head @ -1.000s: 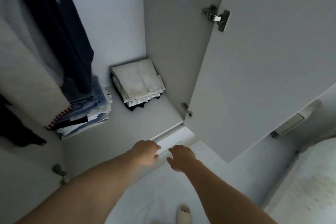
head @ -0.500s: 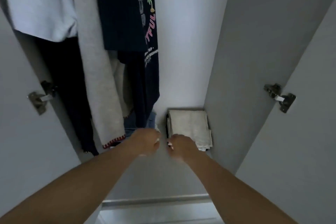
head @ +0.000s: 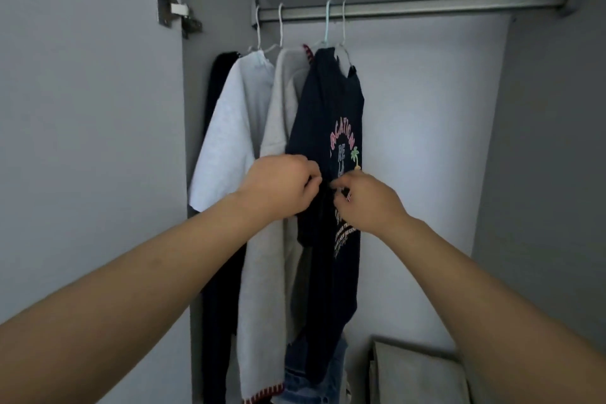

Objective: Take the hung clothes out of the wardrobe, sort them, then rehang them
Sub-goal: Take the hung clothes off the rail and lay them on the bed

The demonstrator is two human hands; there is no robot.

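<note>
While both hands are hovering in front of the hanging clothes, nothing is actually coming off the rail (head: 426, 6) yet, so this looks like the very start of the take-out step. The left hand (head: 278, 188) and right hand (head: 364, 203) are sitting close together right at the navy printed tee (head: 331, 147). Fingers on both are curled in, and they could be pinching a fold of the fabric, but the knuckles are blocking the view, so I honestly can't tell if either one is gripping anything.

The clothes are all bunching at the left end of the rail: a dark garment (head: 223, 75) against the wall, then a white tee (head: 229, 128), a grey top (head: 282, 108) with red trim, then the navy tee out front, with a second navy piece seemingly tucked behind it. Folded stuff, jeans (head: 314, 380) and a pale stack (head: 416, 371), is sitting on the wardrobe floor below.

My take on doing this well: tugging on the fabric is probably going to stretch the neck or drag the hanger sideways into its neighbours. Better to be going up for the hook (head: 328, 20), lifting it clear of the rail, and supporting the shirt body with the other hand. The rightmost one is the easiest starter since there's open rail beside it.
</note>
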